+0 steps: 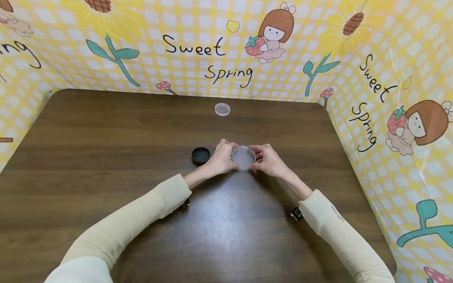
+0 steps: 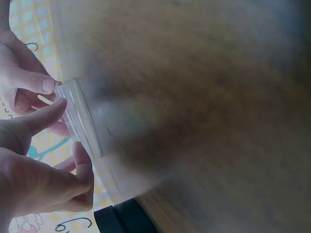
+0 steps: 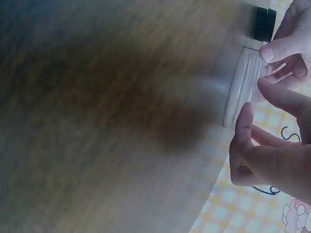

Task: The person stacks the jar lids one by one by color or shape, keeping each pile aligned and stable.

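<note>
Between both hands, near the middle of the table, is a clear, shallow round dish (image 1: 243, 158), low over the wood. My left hand (image 1: 221, 158) pinches its left edge, thumb at the near side and fingers round the far side. From the right, my right hand (image 1: 269, 160) grips the opposite edge in the same way. Side-on in the left wrist view, the clear dish (image 2: 82, 119) shows stacked rims along its wall. The right wrist view has the same rims on the clear dish (image 3: 241, 90), with fingertips of both hands at its edge.
Just left of my left hand sits a black round shallow cup or lid (image 1: 200, 156). Farther back, close to the table's far edge, lies a smaller clear round lid (image 1: 222, 109). A yellow checked cloth (image 1: 191, 23) hangs behind and beside the brown wooden table (image 1: 106, 129).
</note>
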`<control>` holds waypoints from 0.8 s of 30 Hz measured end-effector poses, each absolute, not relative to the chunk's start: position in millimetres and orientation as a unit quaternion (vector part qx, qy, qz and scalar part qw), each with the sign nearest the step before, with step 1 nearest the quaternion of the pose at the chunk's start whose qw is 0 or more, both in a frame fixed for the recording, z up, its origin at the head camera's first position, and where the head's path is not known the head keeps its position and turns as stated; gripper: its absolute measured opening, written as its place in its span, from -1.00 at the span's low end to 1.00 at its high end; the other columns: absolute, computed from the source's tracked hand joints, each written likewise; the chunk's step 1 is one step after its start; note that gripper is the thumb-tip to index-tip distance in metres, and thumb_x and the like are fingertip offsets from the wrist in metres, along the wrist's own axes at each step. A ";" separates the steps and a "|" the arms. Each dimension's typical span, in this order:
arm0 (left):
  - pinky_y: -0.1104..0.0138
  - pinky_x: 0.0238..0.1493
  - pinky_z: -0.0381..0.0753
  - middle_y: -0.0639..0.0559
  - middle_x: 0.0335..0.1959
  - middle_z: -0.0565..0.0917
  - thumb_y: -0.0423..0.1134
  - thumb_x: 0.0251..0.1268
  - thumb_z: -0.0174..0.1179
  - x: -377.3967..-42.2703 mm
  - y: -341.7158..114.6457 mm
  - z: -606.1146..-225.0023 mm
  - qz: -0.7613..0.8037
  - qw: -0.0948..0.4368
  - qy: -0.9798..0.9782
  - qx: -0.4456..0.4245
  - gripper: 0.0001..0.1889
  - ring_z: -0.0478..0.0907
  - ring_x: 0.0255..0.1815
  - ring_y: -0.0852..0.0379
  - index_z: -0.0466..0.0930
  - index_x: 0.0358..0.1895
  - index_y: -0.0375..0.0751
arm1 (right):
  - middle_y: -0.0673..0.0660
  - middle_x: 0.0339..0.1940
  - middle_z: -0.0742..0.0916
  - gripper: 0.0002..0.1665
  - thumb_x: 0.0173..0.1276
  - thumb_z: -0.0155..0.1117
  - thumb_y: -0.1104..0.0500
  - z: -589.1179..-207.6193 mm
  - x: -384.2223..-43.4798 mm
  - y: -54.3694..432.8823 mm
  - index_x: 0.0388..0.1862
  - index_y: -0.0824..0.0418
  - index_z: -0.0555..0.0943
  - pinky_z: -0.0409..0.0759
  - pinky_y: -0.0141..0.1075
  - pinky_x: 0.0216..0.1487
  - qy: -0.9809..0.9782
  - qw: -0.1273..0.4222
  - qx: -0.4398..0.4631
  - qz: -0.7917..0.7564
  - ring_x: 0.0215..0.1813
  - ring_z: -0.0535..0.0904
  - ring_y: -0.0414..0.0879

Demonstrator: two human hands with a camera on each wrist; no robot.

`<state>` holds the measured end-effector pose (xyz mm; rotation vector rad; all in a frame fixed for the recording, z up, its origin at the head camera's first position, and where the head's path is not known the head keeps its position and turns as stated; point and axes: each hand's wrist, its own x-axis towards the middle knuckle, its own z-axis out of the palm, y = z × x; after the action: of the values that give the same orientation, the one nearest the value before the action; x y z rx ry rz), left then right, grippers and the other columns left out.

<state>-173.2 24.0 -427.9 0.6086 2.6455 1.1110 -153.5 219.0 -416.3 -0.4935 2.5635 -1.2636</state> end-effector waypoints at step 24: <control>0.11 0.11 0.38 -0.30 0.05 0.43 -0.38 -0.06 0.49 -169.8 24.7 -424.5 0.362 0.119 0.903 0.199 -0.41 0.31 0.12 -0.20 0.53 0.12 -0.46 | 0.45 -0.04 0.50 -0.31 0.03 0.46 0.48 -417.2 -155.7 213.3 0.21 0.52 0.49 0.62 -0.29 -0.17 0.908 0.099 -0.152 -0.377 -0.10 0.65 0.17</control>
<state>-169.8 24.7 -424.5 0.5829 2.6406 1.0578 -155.7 213.3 -417.2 -0.4493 2.6874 -1.1145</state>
